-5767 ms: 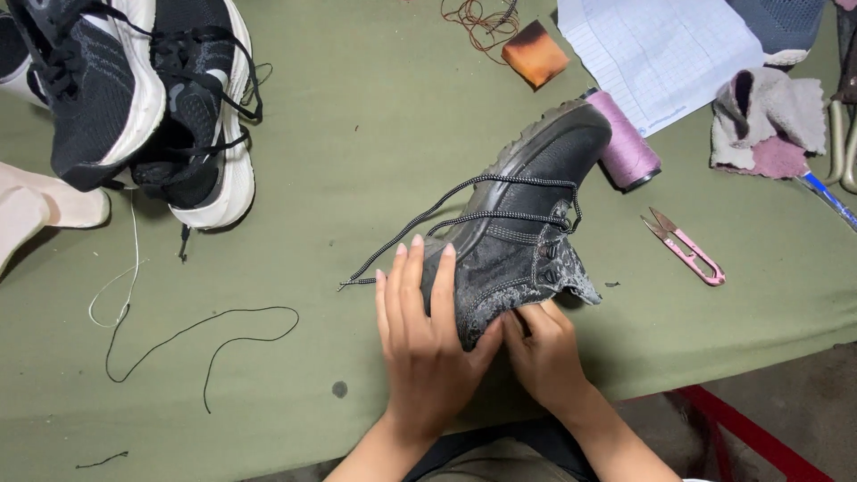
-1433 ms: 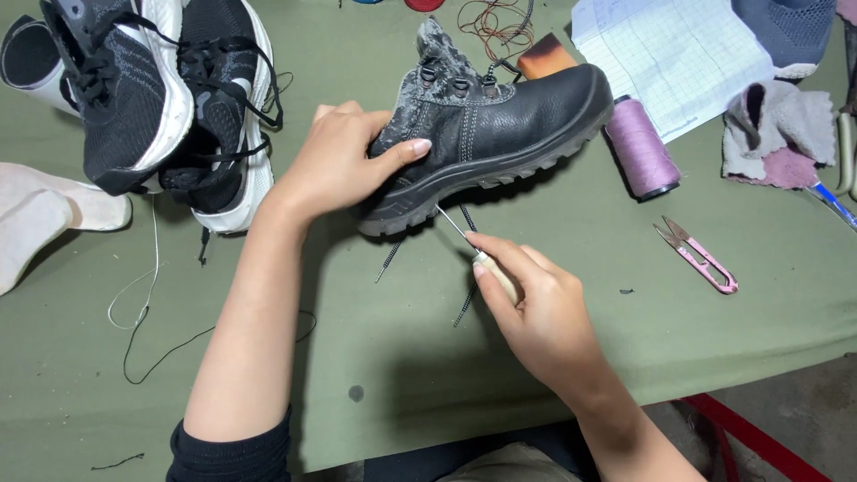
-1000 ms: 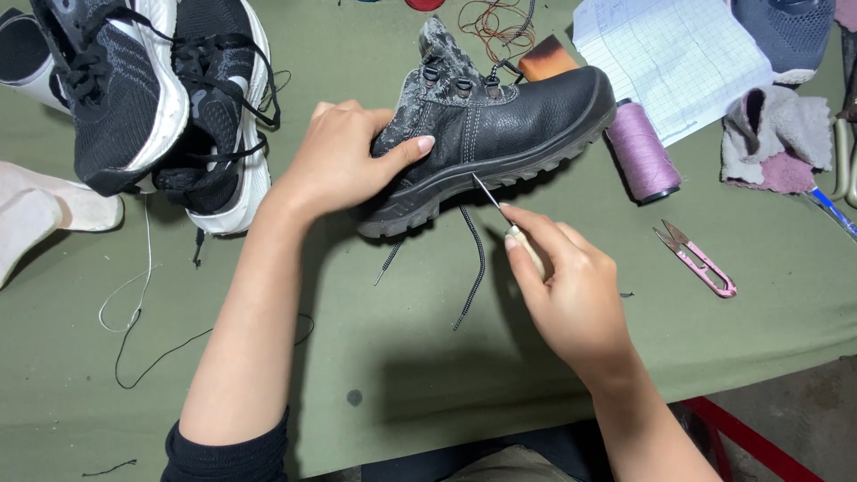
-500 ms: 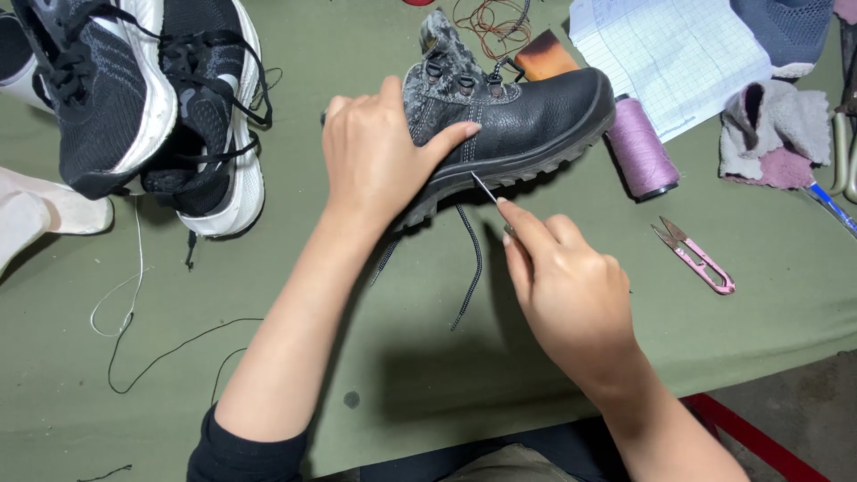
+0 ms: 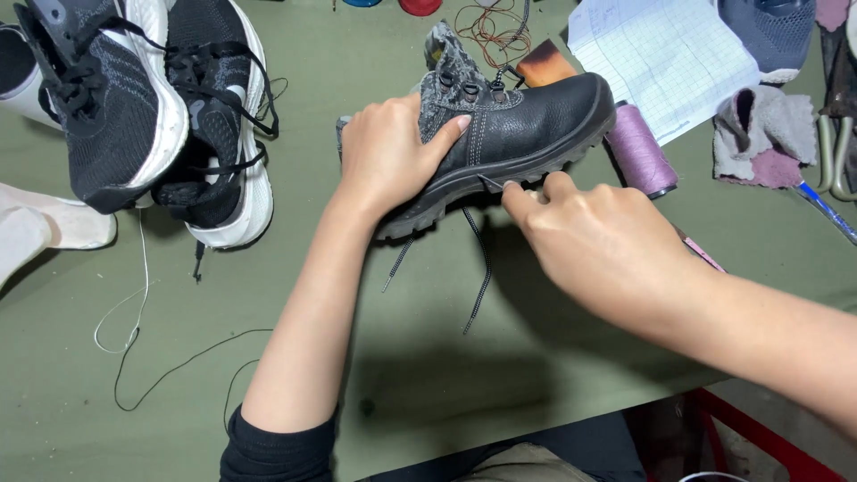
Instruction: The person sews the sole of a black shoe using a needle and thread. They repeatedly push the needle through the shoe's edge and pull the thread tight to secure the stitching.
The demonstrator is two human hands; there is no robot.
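Observation:
A black leather boot (image 5: 527, 134) with a grey fleece collar lies on its side on the green table (image 5: 295, 357), its laces hanging loose below it. My left hand (image 5: 388, 152) grips the boot around the heel and ankle. My right hand (image 5: 594, 241) pinches a thin metal needle or awl (image 5: 491, 182) whose tip sits at the seam between the boot's upper and sole.
Two black-and-white sneakers (image 5: 152, 107) lie at the left, with a white shoe part (image 5: 45, 232) below them. A purple thread spool (image 5: 638, 152), a sheet of squared paper (image 5: 665, 54), fleece scraps (image 5: 763, 134) and loose thread (image 5: 134, 321) lie around.
The boot was first flat under both hands, then lifted and turned sole towards me. My right hand has brought the needle up to the sole seam; my left hand moved onto the heel.

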